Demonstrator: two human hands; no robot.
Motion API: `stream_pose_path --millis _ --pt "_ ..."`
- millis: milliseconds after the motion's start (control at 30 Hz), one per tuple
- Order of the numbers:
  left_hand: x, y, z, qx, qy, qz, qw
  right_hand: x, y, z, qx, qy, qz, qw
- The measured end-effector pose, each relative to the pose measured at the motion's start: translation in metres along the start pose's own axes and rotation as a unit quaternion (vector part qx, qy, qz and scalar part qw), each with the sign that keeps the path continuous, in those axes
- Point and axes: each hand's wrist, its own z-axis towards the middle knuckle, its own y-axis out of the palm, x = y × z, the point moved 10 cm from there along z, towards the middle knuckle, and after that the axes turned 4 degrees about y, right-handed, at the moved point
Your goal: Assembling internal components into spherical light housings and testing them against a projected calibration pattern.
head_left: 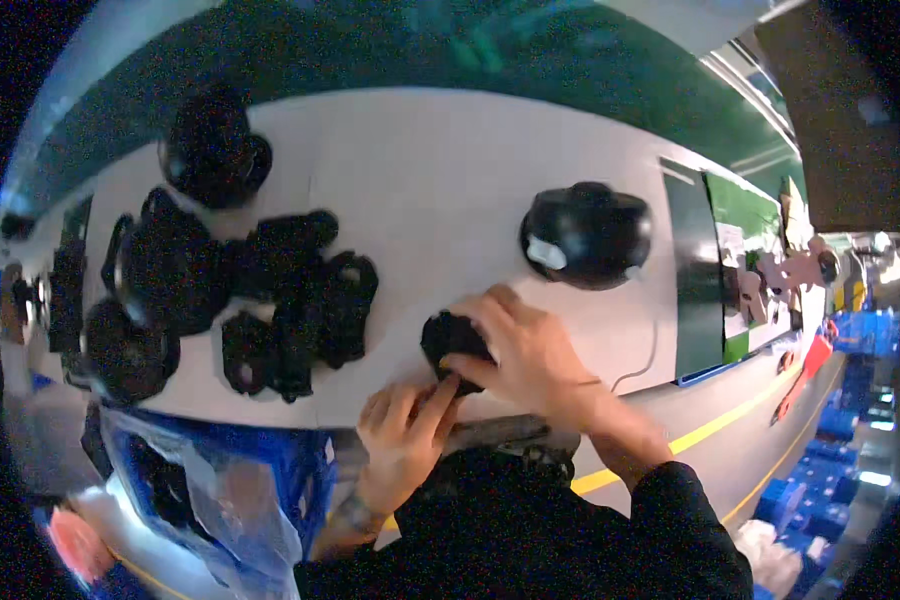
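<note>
Near the front edge of the white table, a small dark, rounded part (pixel 450 338) is between my hands; its exact kind is too blurred to tell. My right hand (pixel 530 355) grips it from the right, thumb on the near side and fingers over the top. Curled fingers of my left hand (pixel 405 435) press together at its lower edge. Beyond my right hand sits a glossy black rounded shell (pixel 595 235) with a white patch on its front left.
Several black rounded shells (pixel 165 260) and black padded pieces (pixel 300 300) crowd the table's left side. A blue bin with clear plastic (pixel 230 480) stands below the left front edge. A thin cable (pixel 654 345) lies at right, near a dark green panel (pixel 692 270). Blue crates (pixel 820 480) line the aisle.
</note>
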Motion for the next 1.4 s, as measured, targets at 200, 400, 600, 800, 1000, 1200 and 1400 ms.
stream_pose_path --millis 200,400,600,800,1000,1200,1400 --pt "-0.02 -0.001 -0.011 0.024 -0.049 -0.003 0.999 -0.016 -0.11 -0.054 0.139 -0.094 0.131 0.977" --pt "-0.014 0.003 0.06 0.041 -0.085 -0.165 0.982 0.132 -0.175 -0.071 0.352 0.1 0.328 0.871" --pt "-0.039 0.106 0.129 -0.104 -0.218 -0.407 0.881 0.177 -0.088 0.016 0.046 0.056 0.426 0.902" --pt "-0.045 0.124 0.142 -0.189 -0.237 -0.494 0.815 0.154 -0.091 0.017 -0.011 0.105 0.341 0.934" --pt "-0.038 0.132 0.139 -0.149 -0.256 -0.555 0.777 0.163 -0.057 0.055 -0.145 0.043 0.476 0.866" --pt "-0.042 0.148 0.12 -0.072 -0.243 -0.574 0.779 0.163 -0.073 0.072 -0.078 0.081 0.397 0.911" --pt "-0.047 0.145 0.116 -0.065 -0.297 -0.574 0.761 0.142 -0.087 0.084 -0.109 -0.016 0.499 0.86"
